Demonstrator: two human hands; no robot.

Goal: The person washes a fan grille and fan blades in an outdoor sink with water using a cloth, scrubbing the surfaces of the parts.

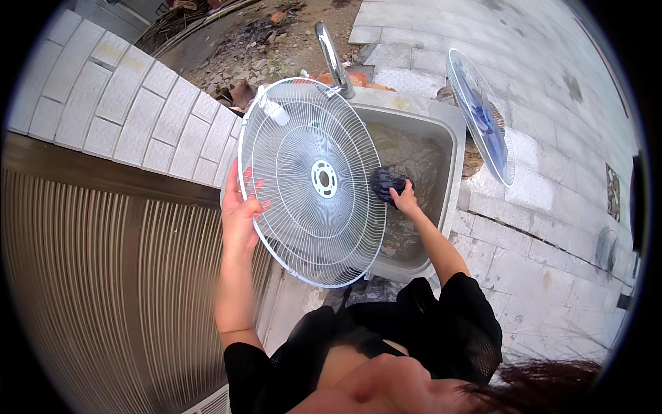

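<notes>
My left hand (241, 210) grips the left rim of a round white wire fan guard (310, 181), holding it tilted over the left side of a grey stone sink (452, 131). My right hand (405, 201) reaches into the sink and is closed on a dark blue cloth (386, 183) just above the murky water. The guard hides the sink's left part.
A chrome tap (334, 61) rises behind the sink. A second fan guard with blue blades (483, 117) leans on the paved ground at the right. A white tiled ledge (131, 103) and a ribbed metal panel (103, 276) lie to my left. Rubble lies behind the sink.
</notes>
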